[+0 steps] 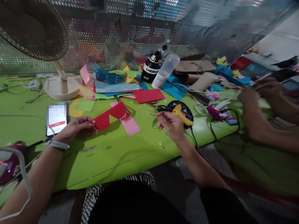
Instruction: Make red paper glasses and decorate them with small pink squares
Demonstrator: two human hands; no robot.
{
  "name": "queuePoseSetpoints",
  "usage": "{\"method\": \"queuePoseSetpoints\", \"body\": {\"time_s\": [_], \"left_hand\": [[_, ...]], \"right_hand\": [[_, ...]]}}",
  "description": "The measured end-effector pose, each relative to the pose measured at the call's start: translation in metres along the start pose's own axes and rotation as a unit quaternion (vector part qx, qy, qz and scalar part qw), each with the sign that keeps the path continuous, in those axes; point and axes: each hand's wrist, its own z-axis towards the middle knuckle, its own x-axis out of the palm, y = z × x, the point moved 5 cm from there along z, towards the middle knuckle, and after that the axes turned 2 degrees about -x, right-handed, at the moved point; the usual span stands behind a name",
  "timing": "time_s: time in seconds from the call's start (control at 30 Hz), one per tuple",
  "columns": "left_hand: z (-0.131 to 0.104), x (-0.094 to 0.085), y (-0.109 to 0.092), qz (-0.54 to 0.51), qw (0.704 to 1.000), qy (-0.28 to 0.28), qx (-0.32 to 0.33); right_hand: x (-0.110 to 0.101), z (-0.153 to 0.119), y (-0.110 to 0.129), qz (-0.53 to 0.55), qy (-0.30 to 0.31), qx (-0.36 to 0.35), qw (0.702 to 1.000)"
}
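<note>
My left hand (pixel 82 125) pinches the left end of a red paper cutout (pixel 104 119), shaped like glasses, above the green table (pixel 98 161). Beneath the cutout's right end lies a pink paper strip (pixel 130 125). My right hand (pixel 170 123) is raised with thumb and fingertips pressed together; anything between them is too small to make out. Just behind that hand, a yellow glue gun (pixel 183 115) rests on a round black tray (pixel 189 109). Dark-handled scissors (pixel 161 108) lie beside the tray, near a red paper rectangle (pixel 149 95).
A fan (pixel 63 85) and a phone (pixel 56 119) stand and lie at left. Behind are blue paper glasses (pixel 109 77), a black bottle (pixel 150 70) and a clear bottle (pixel 166 70). Cables cross both sides. Another person's hands (pixel 249 95) work at right.
</note>
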Motion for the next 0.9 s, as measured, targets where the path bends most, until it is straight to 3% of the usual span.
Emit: {"method": "queuePoseSetpoints", "body": {"time_s": [0.1,0.17,0.27,0.37,0.47,0.57,0.73,0.9], "left_hand": [[0.001,-0.001,0.002,-0.004,1.0,0.005,-0.003],[0.002,-0.003,0.003,-0.004,1.0,0.005,-0.005],[0.002,-0.004,0.003,0.0,1.0,0.004,-0.005],[0.003,-0.004,0.004,0.004,1.0,0.005,-0.008],[0.003,-0.004,0.004,-0.002,1.0,0.003,-0.012],[0.003,-0.004,0.004,-0.007,1.0,0.003,-0.018],[0.0,-0.003,0.002,0.002,1.0,-0.008,-0.026],[0.0,-0.002,0.0,0.006,1.0,-0.006,-0.024]], "right_hand": [[-0.004,0.007,-0.012,-0.134,-0.006,-0.045,0.99],[-0.011,0.011,-0.015,-0.237,-0.01,-0.086,0.968],[-0.024,0.017,-0.019,-0.302,0.031,-0.09,0.948],[-0.036,0.024,-0.026,-0.261,0.062,-0.039,0.963],[-0.039,0.036,-0.034,-0.15,0.007,0.001,0.989],[-0.029,0.052,-0.043,-0.063,-0.046,0.008,0.997],[-0.013,0.071,-0.053,-0.095,-0.058,-0.017,0.994],[-0.023,0.062,-0.057,-0.13,-0.051,-0.025,0.99]]}}
